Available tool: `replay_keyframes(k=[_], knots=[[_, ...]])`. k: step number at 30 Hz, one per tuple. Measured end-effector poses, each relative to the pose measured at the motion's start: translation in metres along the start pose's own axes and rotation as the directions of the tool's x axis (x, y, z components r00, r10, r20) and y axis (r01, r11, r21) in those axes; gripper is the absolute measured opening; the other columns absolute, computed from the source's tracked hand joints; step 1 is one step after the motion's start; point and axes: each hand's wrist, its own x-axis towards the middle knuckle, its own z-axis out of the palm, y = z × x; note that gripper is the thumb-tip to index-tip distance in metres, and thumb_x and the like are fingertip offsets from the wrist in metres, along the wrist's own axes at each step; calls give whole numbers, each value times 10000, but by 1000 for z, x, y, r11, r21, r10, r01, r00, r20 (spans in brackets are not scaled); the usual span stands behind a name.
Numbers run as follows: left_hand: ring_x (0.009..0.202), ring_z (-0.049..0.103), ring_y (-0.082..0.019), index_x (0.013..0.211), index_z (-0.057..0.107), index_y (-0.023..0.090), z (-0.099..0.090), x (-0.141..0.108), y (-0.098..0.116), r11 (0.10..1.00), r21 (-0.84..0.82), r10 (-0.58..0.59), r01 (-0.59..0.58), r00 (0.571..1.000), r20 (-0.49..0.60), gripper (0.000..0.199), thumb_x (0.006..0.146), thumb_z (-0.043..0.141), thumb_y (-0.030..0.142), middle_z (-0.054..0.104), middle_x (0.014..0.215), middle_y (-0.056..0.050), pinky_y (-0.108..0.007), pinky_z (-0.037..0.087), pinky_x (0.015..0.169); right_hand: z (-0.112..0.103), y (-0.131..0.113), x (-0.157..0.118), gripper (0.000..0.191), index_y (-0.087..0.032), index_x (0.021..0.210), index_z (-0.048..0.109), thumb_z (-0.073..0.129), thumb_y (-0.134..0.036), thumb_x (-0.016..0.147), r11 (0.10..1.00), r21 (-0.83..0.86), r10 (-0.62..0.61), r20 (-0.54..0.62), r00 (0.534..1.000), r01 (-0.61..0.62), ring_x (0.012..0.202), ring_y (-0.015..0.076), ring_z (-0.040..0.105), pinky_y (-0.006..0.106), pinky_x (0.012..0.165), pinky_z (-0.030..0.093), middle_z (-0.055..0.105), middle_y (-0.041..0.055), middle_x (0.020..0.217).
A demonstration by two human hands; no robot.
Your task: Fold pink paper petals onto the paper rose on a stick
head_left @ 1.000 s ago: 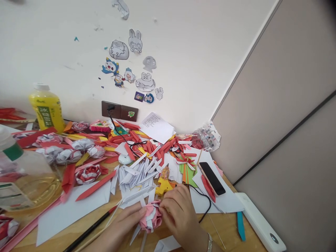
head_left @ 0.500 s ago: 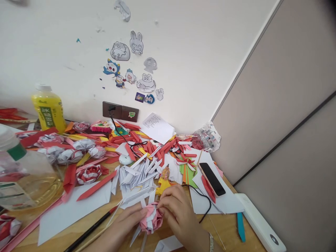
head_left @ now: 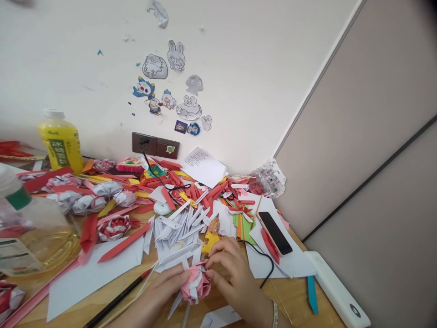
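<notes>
Between my hands is a pink and white folded paper flower (head_left: 195,286), held above the front of the table. My left hand (head_left: 168,283) grips it from the left, thumb on its upper edge. My right hand (head_left: 230,273) pinches the flower's upper right edge with thumb and forefinger, the other fingers curled. White paper strips stick out from the flower's top and lower left, and a thin stick shows beneath it. Just behind my right hand lies a yellow glue gun (head_left: 212,237), its tip pointing away. A heap of folded white paper strips (head_left: 179,228) lies beyond the flower.
Red paper strips (head_left: 124,242) and finished paper flowers (head_left: 114,227) cover the left side. A clear jug (head_left: 37,237) and a yellow drink bottle (head_left: 61,143) stand there. To the right lie a phone (head_left: 275,232), a black cable (head_left: 268,255) and a long white device (head_left: 337,289).
Both hands keep their hold on the paper flower, with barely any finger movement. The whole view has shifted slightly.
</notes>
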Motion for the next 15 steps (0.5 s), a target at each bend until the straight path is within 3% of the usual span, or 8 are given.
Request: replay_keyframes(k=[9, 15], knots=[[680, 587, -244, 599, 710, 232, 2, -2, 1, 999, -8, 48, -49, 999, -18, 302, 721, 602, 485, 678, 602, -3, -340, 445, 659, 0, 2, -1, 51, -199, 846, 575, 558, -213, 892, 994, -107, -5, -27, 1000, 2, 831, 185, 510, 304, 736, 437, 545, 32, 860], [636, 556, -197, 727, 731, 221, -1, 1, -7, 998, -56, 36, -37, 999, -22, 235, 722, 636, 436, 697, 652, -1, -304, 426, 654, 3, 0, -3, 201, -180, 826, 547, 396, -203, 957, 960, -250, -145, -53, 988, 128, 749, 188, 476, 334, 697, 402, 541, 44, 792]])
